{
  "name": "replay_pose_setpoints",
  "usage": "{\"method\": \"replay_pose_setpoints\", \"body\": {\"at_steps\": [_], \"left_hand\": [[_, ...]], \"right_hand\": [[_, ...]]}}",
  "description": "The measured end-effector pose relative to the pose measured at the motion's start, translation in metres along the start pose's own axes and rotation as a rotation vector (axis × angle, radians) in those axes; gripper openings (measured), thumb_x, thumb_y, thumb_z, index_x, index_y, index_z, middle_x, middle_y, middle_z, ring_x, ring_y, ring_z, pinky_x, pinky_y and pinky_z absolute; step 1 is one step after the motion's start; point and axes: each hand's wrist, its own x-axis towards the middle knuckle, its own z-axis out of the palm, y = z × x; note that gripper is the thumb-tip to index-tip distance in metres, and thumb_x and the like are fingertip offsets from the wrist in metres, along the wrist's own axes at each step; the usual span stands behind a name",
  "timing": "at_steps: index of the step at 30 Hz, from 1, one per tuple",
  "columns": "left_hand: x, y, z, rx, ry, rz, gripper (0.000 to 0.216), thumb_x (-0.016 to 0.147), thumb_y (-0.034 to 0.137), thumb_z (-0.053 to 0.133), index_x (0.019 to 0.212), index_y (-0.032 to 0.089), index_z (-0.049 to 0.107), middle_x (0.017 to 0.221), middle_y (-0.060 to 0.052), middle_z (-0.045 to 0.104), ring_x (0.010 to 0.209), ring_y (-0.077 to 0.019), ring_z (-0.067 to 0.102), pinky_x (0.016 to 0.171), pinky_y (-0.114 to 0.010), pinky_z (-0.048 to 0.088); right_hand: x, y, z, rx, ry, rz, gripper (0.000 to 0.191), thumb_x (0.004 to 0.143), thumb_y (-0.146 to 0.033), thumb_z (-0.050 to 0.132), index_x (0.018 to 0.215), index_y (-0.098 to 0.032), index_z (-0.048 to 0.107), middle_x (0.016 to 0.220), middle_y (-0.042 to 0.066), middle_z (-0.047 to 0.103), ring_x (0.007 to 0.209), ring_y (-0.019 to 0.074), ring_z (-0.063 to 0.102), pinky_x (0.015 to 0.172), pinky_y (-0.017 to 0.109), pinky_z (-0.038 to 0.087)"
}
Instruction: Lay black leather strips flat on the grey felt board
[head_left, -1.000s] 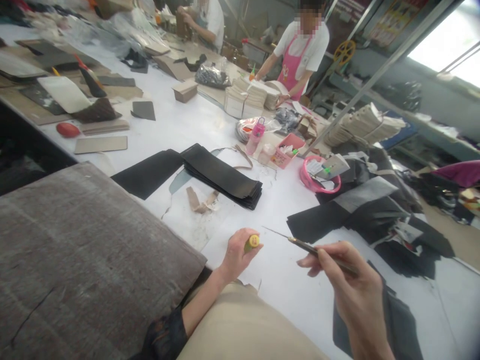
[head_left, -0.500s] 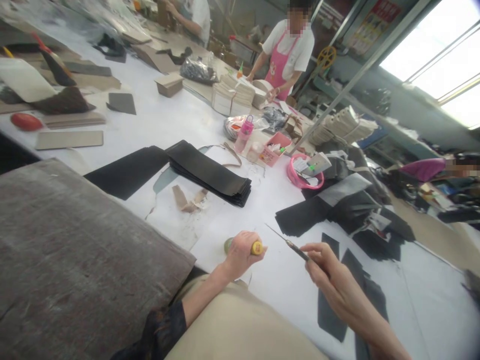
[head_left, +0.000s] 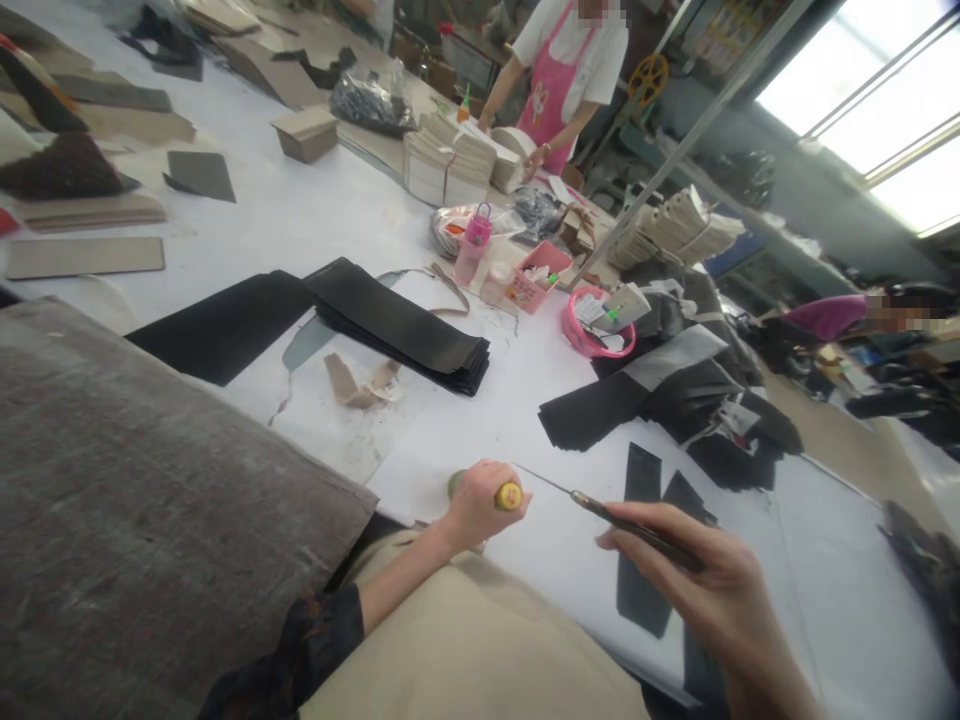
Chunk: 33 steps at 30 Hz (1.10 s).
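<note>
Yellow-capped tube (head_left: 507,495) in curled left fingers (head_left: 480,490).

Left hand (head_left: 476,503) grips yellow-capped tube (head_left: 508,495); right hand (head_left: 705,590) holds thin awl (head_left: 600,510) (tip near tube); white table (head_left: 315,225).

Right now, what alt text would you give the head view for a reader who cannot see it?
Over a white worktable, the person's left hand grips a yellow-capped tool while the right hand holds a thin pointed awl aimed at it. A stack of black sheets lies beyond, and a person in a pink apron works at the far end.
</note>
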Motion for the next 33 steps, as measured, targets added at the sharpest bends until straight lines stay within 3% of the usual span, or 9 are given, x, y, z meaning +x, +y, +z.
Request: {"method": "replay_pose_setpoints", "body": {"at_steps": [9, 11, 16, 27, 33], "left_hand": [[0.002, 0.000, 0.001, 0.016, -0.017, -0.024, 0.014, 0.076, 0.023, 0.065, 0.068, 0.023, 0.054, 0.068, 0.001, 0.065, 0.068, -0.0158, 0.058, 0.070, -0.031, 0.047], [0.001, 0.000, 0.001, 0.023, -0.021, -0.023, 0.014, 0.076, 0.023, 0.065, 0.068, 0.023, 0.053, 0.069, 0.001, 0.065, 0.068, -0.0158, 0.058, 0.071, -0.031, 0.047], [0.000, 0.000, 0.002, 0.059, -0.066, -0.034, 0.013, 0.078, 0.026, 0.063, 0.070, 0.023, 0.054, 0.070, 0.001, 0.064, 0.069, -0.0162, 0.058, 0.071, -0.032, 0.045], [0.000, 0.000, 0.002, 0.085, -0.049, -0.007, 0.014, 0.077, 0.023, 0.061, 0.068, 0.023, 0.051, 0.067, 0.002, 0.062, 0.067, -0.0157, 0.056, 0.069, -0.030, 0.044], [-0.001, -0.001, 0.002, 0.110, -0.027, 0.013, 0.013, 0.077, 0.023, 0.061, 0.068, 0.023, 0.051, 0.066, 0.003, 0.062, 0.066, -0.0151, 0.056, 0.068, -0.029, 0.044]], "right_hand": [[-0.016, -0.011, 0.016, 0.213, 0.412, 0.150, 0.021, 0.078, -0.036, 0.076, 0.092, -0.021, 0.070, 0.072, 0.006, 0.073, 0.066, 0.0233, 0.071, 0.057, 0.027, 0.061], [-0.017, -0.009, 0.016, 0.117, 0.368, 0.100, 0.022, 0.078, -0.034, 0.076, 0.095, -0.021, 0.072, 0.075, 0.005, 0.073, 0.067, 0.0223, 0.071, 0.057, 0.025, 0.059], [-0.010, 0.001, 0.014, -0.073, 0.076, -0.085, 0.014, 0.084, -0.032, 0.070, 0.093, -0.022, 0.074, 0.071, 0.002, 0.073, 0.055, 0.0173, 0.068, 0.051, 0.021, 0.056], [0.007, 0.001, 0.019, -0.228, -0.007, -0.211, 0.007, 0.088, -0.026, 0.066, 0.092, -0.022, 0.069, 0.070, -0.002, 0.070, 0.053, 0.0107, 0.064, 0.050, 0.017, 0.048], [0.018, 0.001, 0.013, -0.289, -0.103, -0.186, 0.011, 0.090, -0.031, 0.063, 0.092, -0.024, 0.070, 0.071, -0.003, 0.069, 0.055, 0.0108, 0.061, 0.050, 0.019, 0.045]]}}
